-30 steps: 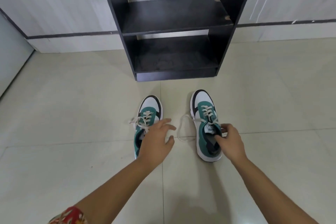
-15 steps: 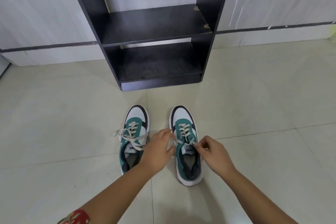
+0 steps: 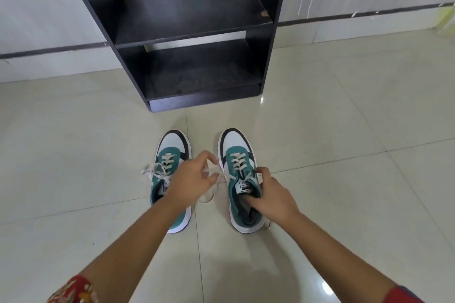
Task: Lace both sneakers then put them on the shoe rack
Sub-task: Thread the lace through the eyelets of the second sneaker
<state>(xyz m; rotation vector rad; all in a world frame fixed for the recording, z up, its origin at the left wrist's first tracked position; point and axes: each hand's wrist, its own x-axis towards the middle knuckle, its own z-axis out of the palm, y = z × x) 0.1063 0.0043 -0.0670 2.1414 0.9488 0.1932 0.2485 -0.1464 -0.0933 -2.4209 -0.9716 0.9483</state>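
Note:
Two green, white and black sneakers stand side by side on the tiled floor, toes toward the rack. The left sneaker [image 3: 173, 155] has loose cream lace ends trailing to its left. My left hand [image 3: 191, 179] hovers between the shoes, pinching the cream lace [image 3: 213, 170] that runs from the right sneaker [image 3: 236, 152]. My right hand [image 3: 272, 198] rests on that shoe's collar, thumb inside the opening, fingers by the tongue. The black shoe rack [image 3: 194, 32] stands just beyond, its two shelves bare.
Pale floor tiles [image 3: 73, 155] stretch all round the shoes. A light wall with a dark stripe [image 3: 49, 50] runs behind the rack. A yellowish object [image 3: 446, 22] shows at the far right edge.
My left hand shifted from the left sneaker to the lace of the right one and gathered it. My right hand moved from the lace by the tongue to gripping the shoe's collar.

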